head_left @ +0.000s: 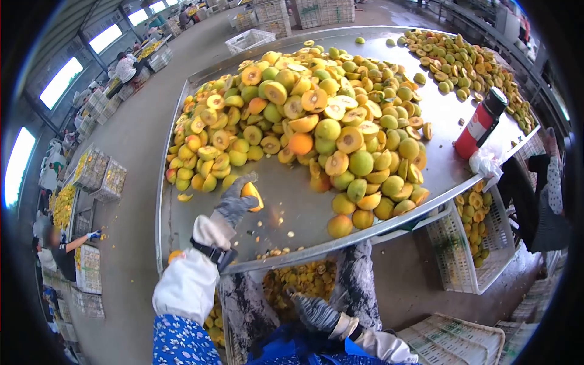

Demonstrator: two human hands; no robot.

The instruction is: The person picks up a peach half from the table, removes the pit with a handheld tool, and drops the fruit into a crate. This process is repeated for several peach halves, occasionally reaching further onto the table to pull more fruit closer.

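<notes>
My left hand [235, 201], in a grey glove, is closed around a cut yellow fruit half [252, 196] above the bare metal near the table's front left. My right hand [316, 311], in a striped grey glove, is low in front of my body, over a container of cut fruit [307, 280] between my legs. Its fingers are bent, and what they hold, if anything, is too small to make out. Beyond my left hand, a large heap of halved yellow and green fruit [292, 109] covers much of the metal table [274, 176]. Several small pits lie near the front edge.
A red bottle [477, 125] and a crumpled plastic bag [485, 162] stand at the table's right edge. Below is a white crate [450, 249] with fruit. Another crate [456, 340] lies at lower right. A person sits at far right; other people [67, 249] work at left.
</notes>
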